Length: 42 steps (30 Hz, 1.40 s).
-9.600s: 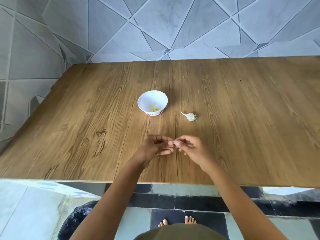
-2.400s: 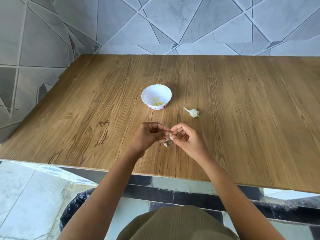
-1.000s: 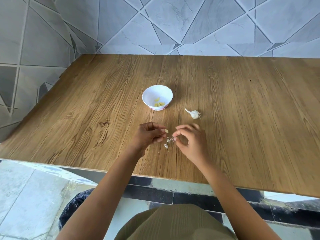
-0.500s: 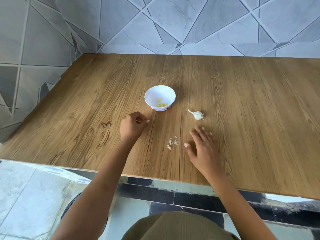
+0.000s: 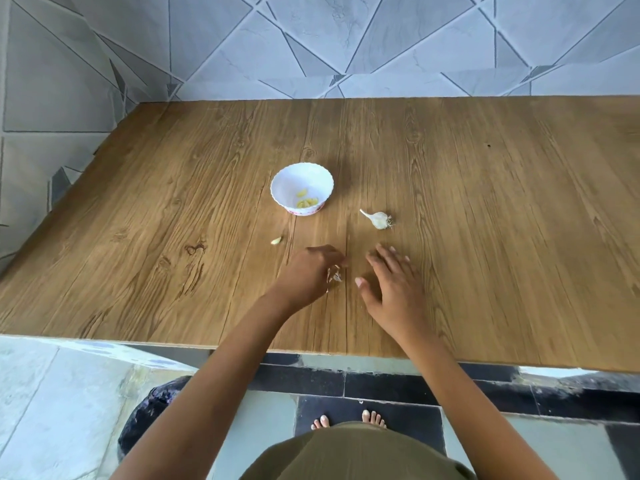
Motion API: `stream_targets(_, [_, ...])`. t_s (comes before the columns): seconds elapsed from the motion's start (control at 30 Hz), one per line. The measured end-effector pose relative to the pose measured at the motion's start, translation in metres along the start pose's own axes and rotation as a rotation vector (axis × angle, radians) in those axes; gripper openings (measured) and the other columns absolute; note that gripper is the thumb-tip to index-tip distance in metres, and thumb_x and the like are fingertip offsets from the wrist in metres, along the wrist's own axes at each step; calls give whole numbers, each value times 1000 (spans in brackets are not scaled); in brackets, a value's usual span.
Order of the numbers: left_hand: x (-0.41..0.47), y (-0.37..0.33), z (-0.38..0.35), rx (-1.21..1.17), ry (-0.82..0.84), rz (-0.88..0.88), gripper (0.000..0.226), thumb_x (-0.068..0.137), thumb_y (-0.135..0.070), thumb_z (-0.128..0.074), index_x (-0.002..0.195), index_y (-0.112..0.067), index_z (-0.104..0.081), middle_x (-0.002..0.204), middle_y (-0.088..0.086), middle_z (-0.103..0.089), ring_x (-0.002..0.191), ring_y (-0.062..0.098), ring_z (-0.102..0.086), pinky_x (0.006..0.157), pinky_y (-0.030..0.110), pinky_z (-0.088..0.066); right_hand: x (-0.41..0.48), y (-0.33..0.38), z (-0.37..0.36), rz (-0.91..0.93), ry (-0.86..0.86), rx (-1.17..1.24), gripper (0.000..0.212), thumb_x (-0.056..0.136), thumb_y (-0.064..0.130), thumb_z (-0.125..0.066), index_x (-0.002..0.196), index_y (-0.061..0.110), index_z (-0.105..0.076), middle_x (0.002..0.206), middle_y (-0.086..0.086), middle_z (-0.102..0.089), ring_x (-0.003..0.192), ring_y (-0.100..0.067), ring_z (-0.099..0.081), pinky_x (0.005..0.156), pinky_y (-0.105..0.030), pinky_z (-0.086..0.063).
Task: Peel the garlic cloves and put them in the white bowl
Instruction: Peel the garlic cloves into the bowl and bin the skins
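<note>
Okay, your right grip [image 5: 391, 285] is released: fingers straight and spread, palm down on the desk [image 5: 502, 237], near its front edge. Your left grip [image 5: 306, 273] is just to its left, motion-blurred, with fingers bent toward the garlic skins [image 5: 334, 275]. The skins sit right at the fingertips. Through the blur, can't tell whether they are pinched or just lying on the wood.

One loose clove [image 5: 276, 240], peeled, lies on the desk left of and beyond the left grip. It is between that grip and the white bowl [image 5: 294, 178], not inside it. The bowl stands upright around mid-desk, with a few yellowish peeled cloves [image 5: 306, 202] at its bottom.

The garlic bulb [image 5: 378, 219], skin on and stalk pointing left, lies on its side to the right of the bowl and nearer to you. It is beyond the right grip and apart from it.

Below the desk edge are floor tiles [image 5: 52, 393], dark and pale, your bare toes [image 5: 346, 419], and a black bag [image 5: 152, 407] at left. A grey tiled wall [image 5: 311, 46] is behind.
</note>
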<state>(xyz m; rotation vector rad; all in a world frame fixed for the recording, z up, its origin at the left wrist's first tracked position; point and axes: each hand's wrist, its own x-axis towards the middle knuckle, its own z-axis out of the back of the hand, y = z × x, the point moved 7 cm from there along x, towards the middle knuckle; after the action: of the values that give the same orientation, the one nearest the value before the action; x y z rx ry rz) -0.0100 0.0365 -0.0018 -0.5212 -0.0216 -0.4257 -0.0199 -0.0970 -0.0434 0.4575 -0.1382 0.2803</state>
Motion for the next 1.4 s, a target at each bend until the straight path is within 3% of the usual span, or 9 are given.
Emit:
stream_targets(0.37, [-31, -8, 3, 98, 139, -155, 39, 78, 9, -57, 110, -9, -70, 118, 7, -65, 101, 21, -66, 89, 33, -53, -1, -3, -4, 5, 6, 3, 60, 91, 46, -30, 128, 8, -56, 143, -13, -45, 136, -32, -37, 112, -46, -21])
stream_targets(0.5, [-33, -12, 1, 152, 127, -208, 19, 77, 1, -71, 95, -8, -74, 102, 10, -71, 83, 25, -71, 68, 38, -60, -2, -2, -3, 23, -21, 33, 52, 93, 41, -39, 128, 7, -56, 142, -14, -46, 135, -32, -37, 112, -47, -23])
stream_targets(0.67, [-21, -7, -2, 175, 88, -64, 13, 84, -3, -66, 94, -7, -71, 92, 9, -69, 75, 23, -67, 68, 38, -57, -4, 1, 13, 24, -93, 469, 32, 93, 16, -57, 124, 6, -58, 131, -7, -57, 124, -18, -50, 103, -30, -41])
stream_targets(0.73, [-10, -1, 6, 49, 36, 39, 13, 81, 0, -66, 89, -7, -73, 86, 7, -72, 71, 15, -65, 68, 28, -55, -5, 0, 17, -150, -40, 858, 31, 97, 20, -52, 125, 10, -58, 127, -1, -60, 118, -8, -54, 100, -19, -41])
stream_targets(0.93, [10, -23, 28, -343, -72, 53, 15, 79, -1, -69, 89, -10, -75, 81, -4, -73, 67, 2, -65, 68, 17, -51, -7, 15, -4, -982, 103, 1998, 31, 102, 20, -36, 99, -1, -59, 99, -16, -63, 95, -24, -61, 88, -35, -49])
stream_targets(1.07, [10, -54, 16, -76, -30, -113, 22, 82, -7, -61, 99, -11, -74, 87, 3, -75, 73, 17, -69, 67, 32, -55, -9, 21, -5, -1136, 93, 2095, 25, 100, 14, -39, 88, -1, -56, 83, -15, -58, 77, -22, -60, 78, -34, -52])
stream_targets(1.2, [15, -52, 12, 139, -40, 7, 14, 87, -22, -61, 96, -19, -71, 89, -1, -72, 81, 22, -67, 66, 31, -49, -10, 23, -3, -1170, 98, 2130, 30, 100, 13, -36, 81, -2, -55, 62, -14, -63, 59, -21, -63, 69, -32, -51])
stream_targets(1.3, [16, -58, 14, 255, -104, 26, 13, 88, -30, -61, 90, -18, -67, 85, -1, -64, 77, 22, -63, 57, 25, -33, -9, 21, -5, -1172, 85, 2136, 32, 100, 13, -36, 77, -1, -55, 55, -11, -62, 65, -19, -59, 75, -31, -49])
stream_targets(1.4, [16, -57, 8, 211, -40, 21, 18, 91, -20, -55, 101, -25, -70, 94, -5, -67, 83, 20, -65, 61, 27, -44, -8, 18, -6, -1162, 63, 2116, 30, 99, 13, -38, 78, 0, -56, 67, -11, -58, 70, -20, -56, 74, -31, -49])
